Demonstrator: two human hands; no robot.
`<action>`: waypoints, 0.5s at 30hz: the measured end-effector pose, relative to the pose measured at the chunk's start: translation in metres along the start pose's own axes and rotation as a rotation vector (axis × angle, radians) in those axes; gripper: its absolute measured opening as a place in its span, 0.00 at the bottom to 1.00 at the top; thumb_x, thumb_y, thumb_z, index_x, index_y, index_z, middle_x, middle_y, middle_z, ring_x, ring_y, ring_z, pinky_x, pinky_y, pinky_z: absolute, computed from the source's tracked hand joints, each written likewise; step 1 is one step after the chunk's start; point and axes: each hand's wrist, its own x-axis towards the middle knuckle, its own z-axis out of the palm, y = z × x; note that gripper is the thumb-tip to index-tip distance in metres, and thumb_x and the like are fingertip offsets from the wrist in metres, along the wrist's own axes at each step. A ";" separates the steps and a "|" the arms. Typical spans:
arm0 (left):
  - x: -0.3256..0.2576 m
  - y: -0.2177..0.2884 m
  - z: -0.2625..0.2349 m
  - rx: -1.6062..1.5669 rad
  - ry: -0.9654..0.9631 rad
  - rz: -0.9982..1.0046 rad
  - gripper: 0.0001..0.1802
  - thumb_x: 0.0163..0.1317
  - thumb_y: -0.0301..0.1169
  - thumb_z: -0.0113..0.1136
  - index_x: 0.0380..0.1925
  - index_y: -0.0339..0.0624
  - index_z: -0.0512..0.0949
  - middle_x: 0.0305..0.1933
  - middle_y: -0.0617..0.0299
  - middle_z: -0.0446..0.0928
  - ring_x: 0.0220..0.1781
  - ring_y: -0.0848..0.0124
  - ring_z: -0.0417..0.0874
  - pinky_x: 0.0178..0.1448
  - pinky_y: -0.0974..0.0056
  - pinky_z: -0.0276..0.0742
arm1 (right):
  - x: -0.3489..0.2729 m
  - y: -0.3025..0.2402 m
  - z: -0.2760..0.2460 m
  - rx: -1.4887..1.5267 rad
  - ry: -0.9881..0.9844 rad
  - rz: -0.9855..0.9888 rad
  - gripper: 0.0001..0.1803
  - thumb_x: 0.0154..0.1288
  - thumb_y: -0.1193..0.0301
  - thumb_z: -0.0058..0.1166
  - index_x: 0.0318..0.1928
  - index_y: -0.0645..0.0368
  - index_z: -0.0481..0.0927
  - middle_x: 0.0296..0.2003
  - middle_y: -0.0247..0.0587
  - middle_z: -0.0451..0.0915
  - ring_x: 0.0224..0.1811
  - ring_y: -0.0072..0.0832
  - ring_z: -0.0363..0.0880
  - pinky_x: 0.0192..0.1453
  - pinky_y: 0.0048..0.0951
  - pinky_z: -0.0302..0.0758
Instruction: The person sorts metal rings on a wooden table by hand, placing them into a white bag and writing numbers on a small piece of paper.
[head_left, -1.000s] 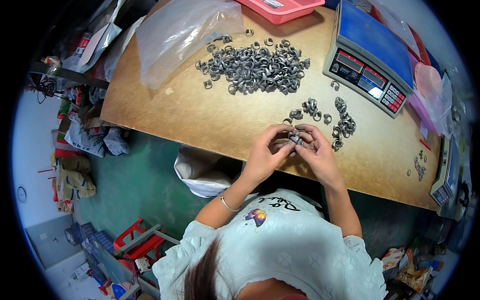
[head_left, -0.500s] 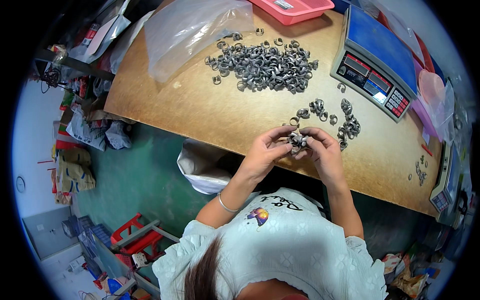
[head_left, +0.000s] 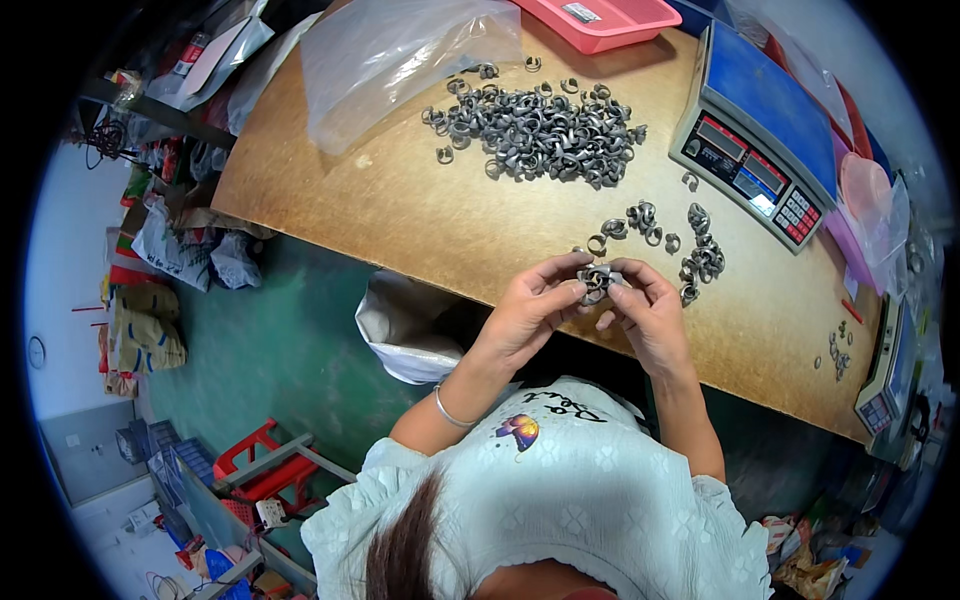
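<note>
Both hands meet near the table's front edge around a small cluster of grey metal rings (head_left: 596,283). My left hand (head_left: 532,308) pinches the cluster from the left, its thumb and fingertips on the metal. From the other side my right hand (head_left: 650,312) grips it with thumb and forefinger, the other fingers curled below. How many rings are held I cannot make out. Just beyond the fingers lie a few loose rings (head_left: 642,220), and a short row of rings (head_left: 701,256) runs along the right. Farther back spreads a large heap of rings (head_left: 545,135).
A blue-topped scale (head_left: 765,110) stands at the back right, with a second scale (head_left: 880,385) at the right edge. A pink tray (head_left: 610,25) and a clear plastic bag (head_left: 395,60) lie at the back of the wooden table (head_left: 320,205). Below its edge hangs a white sack (head_left: 395,340).
The view has shifted slightly. Both hands still hold the ring cluster, which has turned a little between the fingertips.
</note>
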 end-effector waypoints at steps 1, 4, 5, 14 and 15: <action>0.000 -0.001 -0.001 -0.006 -0.012 0.016 0.22 0.57 0.21 0.55 0.52 0.32 0.67 0.46 0.58 0.71 0.44 0.74 0.75 0.48 0.72 0.72 | 0.000 0.000 0.002 0.011 0.014 -0.006 0.13 0.63 0.77 0.47 0.48 0.69 0.69 0.39 0.44 0.77 0.38 0.26 0.78 0.38 0.26 0.80; -0.001 -0.004 -0.002 -0.021 -0.048 0.047 0.22 0.57 0.22 0.55 0.53 0.32 0.66 0.45 0.58 0.72 0.44 0.74 0.75 0.47 0.72 0.72 | -0.001 0.000 0.007 0.041 0.036 -0.025 0.13 0.63 0.76 0.47 0.48 0.68 0.69 0.40 0.44 0.76 0.38 0.25 0.77 0.38 0.25 0.79; -0.001 -0.004 -0.002 -0.024 -0.061 0.048 0.22 0.57 0.22 0.55 0.53 0.32 0.67 0.45 0.58 0.72 0.43 0.74 0.75 0.47 0.72 0.72 | 0.000 0.002 0.005 0.050 0.030 -0.032 0.13 0.63 0.76 0.47 0.48 0.68 0.69 0.40 0.43 0.76 0.39 0.25 0.77 0.38 0.25 0.78; 0.000 -0.007 -0.014 0.054 -0.052 -0.037 0.16 0.60 0.26 0.54 0.46 0.30 0.71 0.40 0.57 0.76 0.39 0.73 0.78 0.43 0.70 0.76 | 0.000 0.008 0.002 -0.028 -0.004 -0.063 0.12 0.64 0.75 0.47 0.47 0.67 0.71 0.40 0.40 0.76 0.41 0.21 0.74 0.48 0.22 0.71; 0.000 -0.008 -0.014 0.080 -0.040 -0.023 0.14 0.60 0.26 0.54 0.45 0.30 0.72 0.39 0.57 0.77 0.39 0.73 0.78 0.42 0.70 0.76 | 0.000 0.009 0.002 -0.052 -0.005 -0.062 0.12 0.64 0.75 0.47 0.47 0.67 0.71 0.40 0.39 0.76 0.41 0.21 0.74 0.49 0.21 0.70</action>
